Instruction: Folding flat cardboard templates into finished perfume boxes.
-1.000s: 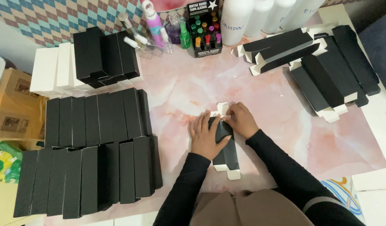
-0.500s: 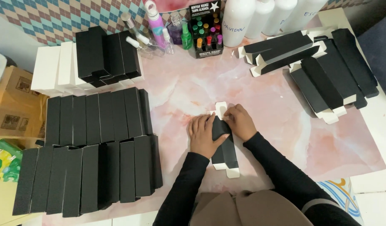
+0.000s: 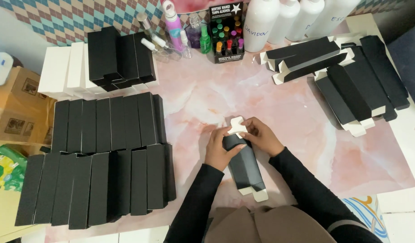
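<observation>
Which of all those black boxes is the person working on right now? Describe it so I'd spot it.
On the pink marbled table, look near the front edge, between the left hand and right hand. The long black carton lies alone there, its white end flaps open, unlike the closed boxes ranked at the left.

Pink marbled tabletop point(image 3: 194, 96) fills most of view, evenly lit. Diamond-patterned teal, red and white wall covering point(image 3: 58, 18) along the far edge. White tiled floor point(image 3: 399, 207) bottom right.
</observation>
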